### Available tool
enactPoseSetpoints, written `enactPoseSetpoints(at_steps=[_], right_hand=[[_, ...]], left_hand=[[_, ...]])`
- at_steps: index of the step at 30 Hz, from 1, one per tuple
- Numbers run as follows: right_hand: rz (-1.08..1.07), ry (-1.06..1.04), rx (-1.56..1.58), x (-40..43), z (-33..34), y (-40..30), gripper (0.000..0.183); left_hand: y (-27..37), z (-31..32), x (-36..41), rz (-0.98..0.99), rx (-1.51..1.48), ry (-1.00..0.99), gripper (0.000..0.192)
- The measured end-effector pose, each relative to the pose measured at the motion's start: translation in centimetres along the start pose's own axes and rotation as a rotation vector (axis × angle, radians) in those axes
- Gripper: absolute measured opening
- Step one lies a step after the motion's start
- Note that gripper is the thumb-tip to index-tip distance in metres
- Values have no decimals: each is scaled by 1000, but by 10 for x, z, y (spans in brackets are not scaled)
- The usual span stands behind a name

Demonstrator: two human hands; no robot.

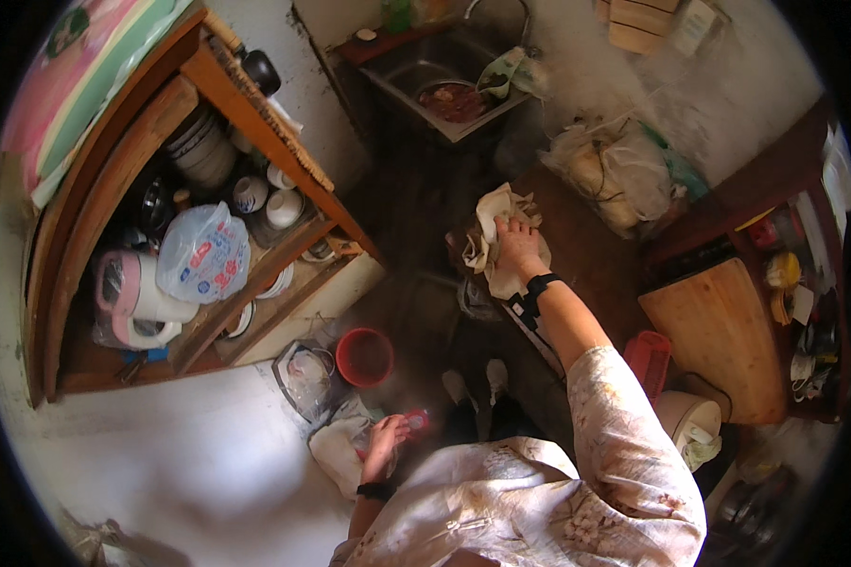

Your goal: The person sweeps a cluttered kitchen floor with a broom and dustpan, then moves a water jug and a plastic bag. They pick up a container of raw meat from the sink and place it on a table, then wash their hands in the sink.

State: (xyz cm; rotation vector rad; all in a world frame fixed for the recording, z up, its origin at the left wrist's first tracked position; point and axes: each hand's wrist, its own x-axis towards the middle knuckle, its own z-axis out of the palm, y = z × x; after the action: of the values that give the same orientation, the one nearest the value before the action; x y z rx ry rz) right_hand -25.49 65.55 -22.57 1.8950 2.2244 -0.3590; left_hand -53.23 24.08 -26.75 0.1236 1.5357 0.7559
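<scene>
My right hand (521, 248) rests on a crumpled beige cloth or paper (498, 205) at the edge of a dark brown wooden surface (574, 248). Its fingers are spread over the folds; the thumb is hidden, so whether it grips them is unclear. Low on the left, near my body, my left hand (386, 439) holds a small pinkish-red object (416, 421), too blurred to name. A pale bag (333, 443) lies beside and beneath that hand. Both wrists wear dark bands.
An open wooden cupboard (269, 113) at left holds bowls, cups and a pink-and-white appliance (138, 298). A red bucket (364, 357) stands on the floor. Ahead is a metal sink (397, 85); at right are plastic bags (631, 170), a cutting board (716, 340) and a red basket (645, 361).
</scene>
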Motion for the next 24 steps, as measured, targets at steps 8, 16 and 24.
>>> enactPoseSetpoints(at_steps=[8, 16, 24], right_hand=[[-31, 173, -24, -3, 0, 15, 43], [75, 306, -44, -13, 20, 92, 40], [141, 244, -66, -36, 11, 90, 45]], left_hand=[[25, 0, 4, 48, 69, 15, 25], [37, 31, 14, 22, 184, -58, 26], [27, 39, 15, 71, 174, -88, 29]])
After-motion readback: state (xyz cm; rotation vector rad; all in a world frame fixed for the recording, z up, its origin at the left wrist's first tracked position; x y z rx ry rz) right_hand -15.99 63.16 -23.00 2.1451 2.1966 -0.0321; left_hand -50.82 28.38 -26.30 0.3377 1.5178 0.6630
